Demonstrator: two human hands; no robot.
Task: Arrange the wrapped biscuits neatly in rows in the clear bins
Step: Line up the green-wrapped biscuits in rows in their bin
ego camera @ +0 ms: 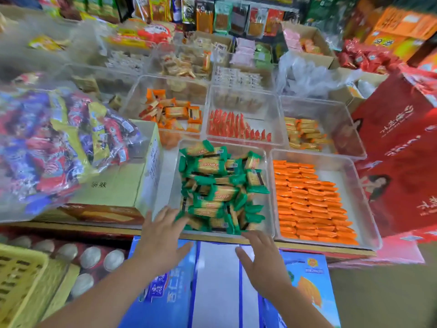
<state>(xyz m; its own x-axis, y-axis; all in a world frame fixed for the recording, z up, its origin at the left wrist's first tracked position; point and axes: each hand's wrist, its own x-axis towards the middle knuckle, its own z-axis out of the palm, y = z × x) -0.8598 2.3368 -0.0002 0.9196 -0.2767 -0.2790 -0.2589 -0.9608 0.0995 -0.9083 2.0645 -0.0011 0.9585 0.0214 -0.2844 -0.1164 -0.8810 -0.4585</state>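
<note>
Green biscuits (220, 185) are heaped messily in the near bin (268, 185). Left hand (163, 235) and right hand (262, 259) are held spread, empty, at its front edge. Wrapper print can't be read.

Crowded shop shelf (71, 227), stacked red cartons (402, 143), yellow crate (21, 275).

Clear glossy plastic bin (269, 185); shiny film biscuit wrappers (212, 183) (green); matt cardboard box (118, 185).
</note>
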